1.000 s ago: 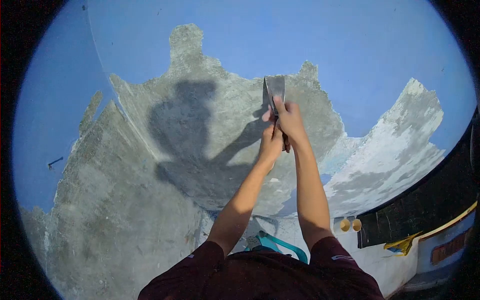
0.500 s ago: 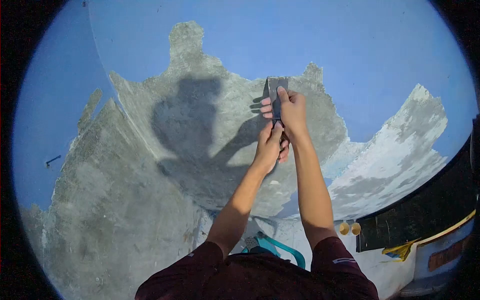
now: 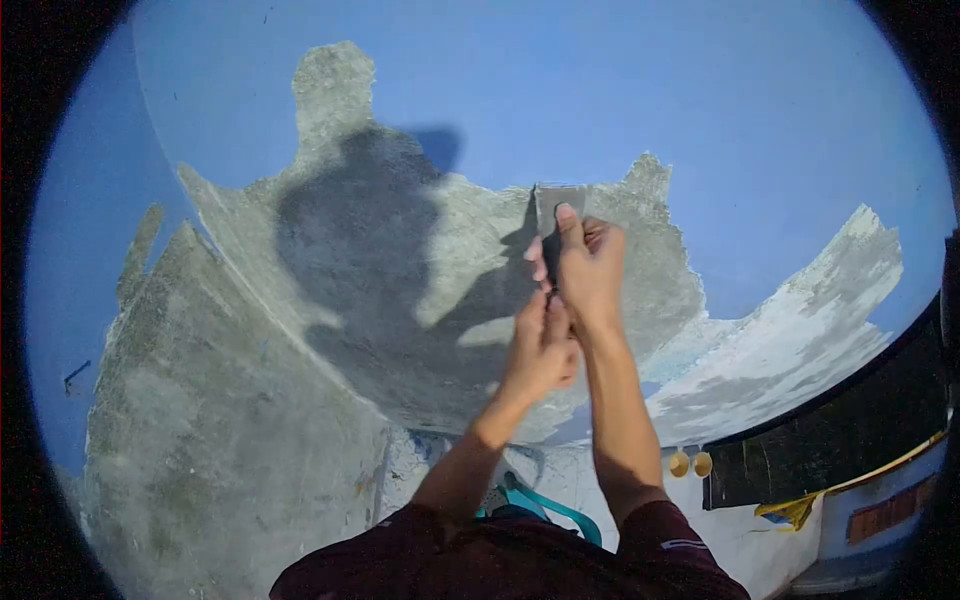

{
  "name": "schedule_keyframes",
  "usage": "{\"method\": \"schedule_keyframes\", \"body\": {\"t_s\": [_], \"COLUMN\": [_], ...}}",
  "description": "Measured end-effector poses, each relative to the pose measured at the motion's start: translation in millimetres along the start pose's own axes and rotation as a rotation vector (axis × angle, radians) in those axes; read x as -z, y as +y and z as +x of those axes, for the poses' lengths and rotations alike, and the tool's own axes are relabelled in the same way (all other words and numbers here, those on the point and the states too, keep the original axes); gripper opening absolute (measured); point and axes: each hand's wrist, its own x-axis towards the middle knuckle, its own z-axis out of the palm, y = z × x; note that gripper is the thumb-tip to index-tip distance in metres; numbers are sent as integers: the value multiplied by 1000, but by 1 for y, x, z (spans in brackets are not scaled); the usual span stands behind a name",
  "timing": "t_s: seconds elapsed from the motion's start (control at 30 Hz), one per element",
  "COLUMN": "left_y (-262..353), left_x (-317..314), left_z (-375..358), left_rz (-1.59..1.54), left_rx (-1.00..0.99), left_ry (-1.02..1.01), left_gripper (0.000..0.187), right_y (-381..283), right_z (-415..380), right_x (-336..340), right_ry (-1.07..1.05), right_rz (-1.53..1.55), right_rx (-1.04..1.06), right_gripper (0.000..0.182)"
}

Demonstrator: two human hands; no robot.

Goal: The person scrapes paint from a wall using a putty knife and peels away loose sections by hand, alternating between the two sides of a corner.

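Scraper (image 3: 556, 212) held blade-up against the wall (image 3: 700, 100), its long axis running up and slightly right, the blade edge near the border between blue paint and the bare grey patch (image 3: 400, 300). Right hand (image 3: 590, 270) closed around the upper handle, index finger laid along the blade; left hand (image 3: 540, 350) clenched on the handle just below, touching it. The person's shadow (image 3: 350, 250) falls on the patch at left; nothing lies between blade and wall.
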Motion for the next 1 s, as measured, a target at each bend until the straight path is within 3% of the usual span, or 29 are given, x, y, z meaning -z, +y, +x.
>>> {"method": "schedule_keyframes", "body": {"t_s": [0.07,0.1,0.2,0.27,0.33,0.6,0.67,0.73,0.77,0.87,0.9,0.93,0.97,1.0], "left_y": [-9,-8,3,24,44,54,42,31,23,-43,-74,-128,-145,-150], "left_x": [-27,-25,9,7,-7,2,6,9,13,49,65,96,97,94], "left_z": [4,6,3,2,9,20,28,32,27,0,-19,-31,-60,-83], "left_rz": [-116,-65,64,50,-1,-91,-104,-66,-83,253,338,385,171,-184], "left_rx": [-36,-186,-103,-47,-185,-129,-141,-327,-260,-349,-354,-475,-179,12], "left_ry": [140,93,76,20,48,-20,-13,-6,38,120,155,146,201,291], "left_gripper": [30,29,24,20,18,15,15,19,25,23,22,19,17,20], "right_y": [-6,-7,9,4,-34,-40,-36,-32,-25,42,53,99,130,144], "right_z": [6,8,6,10,20,31,33,28,23,-7,-38,-59,-85,-110], "right_x": [11,9,-7,-15,-21,-25,-25,-22,-20,-16,-21,-19,-16,-11], "right_ry": [-92,-93,-12,90,17,-16,0,-3,-98,-308,-311,-369,-413,-535], "right_rz": [-154,-154,-12,-118,-102,-60,-2,15,-22,-363,-334,-410,-719,-737], "right_rx": [-18,-18,54,101,194,169,187,179,130,111,-25,15,108,43], "right_gripper": [43,44,42,40,42,44,44,41,37,27,20,27,36,45]}}
